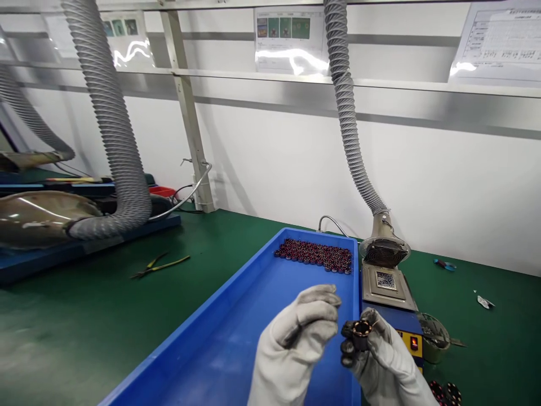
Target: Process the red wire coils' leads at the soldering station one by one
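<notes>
My right hand (380,352), in a white glove with blackened fingertips, grips a small black ring-shaped part (362,334). The part is hollow, with copper-coloured spots around its upper rim. Just left of it is my left hand (298,338), gloved in white too, its fingers curled in and nothing visible in them. A gap separates it from the ring-shaped part. Both hands are above the right side of a long blue tray (228,307). Many small dark-red round parts (315,255) stand packed together at the tray's far end.
Right of the tray stands a soldering pot (386,282) under a fume hood (384,248) on a grey hose (349,107). A metal cup (435,341) and more round parts (446,393) are beside it. Pliers (160,266) lie on the green table (203,239) at left.
</notes>
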A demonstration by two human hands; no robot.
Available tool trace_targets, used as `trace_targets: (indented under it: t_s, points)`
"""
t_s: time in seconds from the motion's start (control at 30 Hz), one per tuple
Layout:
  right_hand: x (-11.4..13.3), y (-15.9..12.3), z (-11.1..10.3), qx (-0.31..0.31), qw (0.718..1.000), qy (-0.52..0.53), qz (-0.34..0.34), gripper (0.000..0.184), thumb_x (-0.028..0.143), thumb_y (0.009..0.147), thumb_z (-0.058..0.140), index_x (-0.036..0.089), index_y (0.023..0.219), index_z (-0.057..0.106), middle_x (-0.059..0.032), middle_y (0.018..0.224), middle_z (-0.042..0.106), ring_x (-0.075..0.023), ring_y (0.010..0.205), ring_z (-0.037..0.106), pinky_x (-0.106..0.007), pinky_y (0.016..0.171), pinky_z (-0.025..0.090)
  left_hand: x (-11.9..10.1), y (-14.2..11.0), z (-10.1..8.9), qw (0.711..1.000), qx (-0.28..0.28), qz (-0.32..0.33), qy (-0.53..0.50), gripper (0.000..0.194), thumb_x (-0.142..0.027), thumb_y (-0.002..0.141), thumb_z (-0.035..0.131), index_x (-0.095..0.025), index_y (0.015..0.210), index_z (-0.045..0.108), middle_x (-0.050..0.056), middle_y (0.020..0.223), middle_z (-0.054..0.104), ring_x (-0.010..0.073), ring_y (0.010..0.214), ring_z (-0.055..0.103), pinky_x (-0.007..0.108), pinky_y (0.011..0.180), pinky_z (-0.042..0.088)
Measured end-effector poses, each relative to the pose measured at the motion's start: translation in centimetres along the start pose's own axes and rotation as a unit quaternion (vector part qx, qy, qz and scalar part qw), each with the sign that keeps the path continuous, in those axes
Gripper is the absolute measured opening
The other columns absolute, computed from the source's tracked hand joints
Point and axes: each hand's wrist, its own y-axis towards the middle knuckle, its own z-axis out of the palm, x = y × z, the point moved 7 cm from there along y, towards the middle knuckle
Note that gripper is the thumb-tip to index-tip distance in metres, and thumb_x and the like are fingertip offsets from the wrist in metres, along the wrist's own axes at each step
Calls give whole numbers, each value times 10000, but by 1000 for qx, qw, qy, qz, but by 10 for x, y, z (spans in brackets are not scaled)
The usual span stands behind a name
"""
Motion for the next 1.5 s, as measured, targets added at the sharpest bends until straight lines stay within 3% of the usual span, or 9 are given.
trace_targets:
  t_s: [0.17,0.3,0.4,0.57,0.8,0.97,1.17,1.37,1.5]
  points:
    - [1,-12,4,-73,997,24,7,265,191,573,799,197,793,652,-28,802,690,-113,627,618,-226,582,489,8,-3,22,989,134,-42,51,201,-196,662,722,-249,855,717,53,897,698,204,823,644,254,741,525]
    - [-2,-6,-2,-45,999,-1,20,311,170,483,838,191,718,637,0,673,655,-128,590,607,-245,549,494,-3,0,13,997,63,32,22,129,-336,747,657,-223,728,717,47,709,691,190,712,630,249,673,527]
    - [-9,-1,-11,-40,999,7,33,302,236,524,823,199,755,631,-5,665,653,-142,566,603,-285,547,502,2,0,-2,999,2,-35,18,71,-225,742,649,-261,766,706,8,791,694,171,798,628,211,691,512]
    - [-13,-5,5,-23,997,49,48,319,209,537,821,171,801,647,-10,685,669,-111,567,602,-236,586,502,13,-3,20,987,121,-107,26,279,-67,585,658,-258,774,728,4,822,701,160,774,629,188,687,502]
    - [0,-21,33,-14,986,114,121,226,268,637,768,224,841,679,-17,777,720,-115,617,649,-217,574,500,12,-1,-4,995,-21,-97,31,195,-86,653,589,-208,735,717,35,802,702,186,764,644,242,658,534]
    - [-1,-22,30,-31,982,152,108,250,285,624,775,183,837,694,-36,882,711,-98,804,642,-157,678,484,3,-8,24,965,150,11,214,596,-15,529,720,-290,1047,614,33,1061,650,230,983,577,367,885,455]
    - [-3,-23,29,-21,982,148,112,137,264,641,764,209,748,698,9,787,713,-90,705,634,-181,642,494,-8,-7,29,973,174,74,130,365,-198,643,758,-265,980,637,26,908,684,189,865,618,298,818,479]
    - [-3,-22,36,-24,993,55,102,243,247,615,781,173,821,675,-25,753,703,-135,700,655,-251,676,514,9,-2,12,995,85,-57,-5,16,-218,665,728,-233,668,727,32,729,718,187,758,646,236,702,514]
    - [-3,-19,25,-15,994,45,102,276,258,608,780,175,838,652,-58,782,709,-198,737,672,-318,671,523,10,-1,-8,993,-29,-92,-75,107,-153,683,665,-244,670,719,5,743,720,181,797,651,235,744,511]
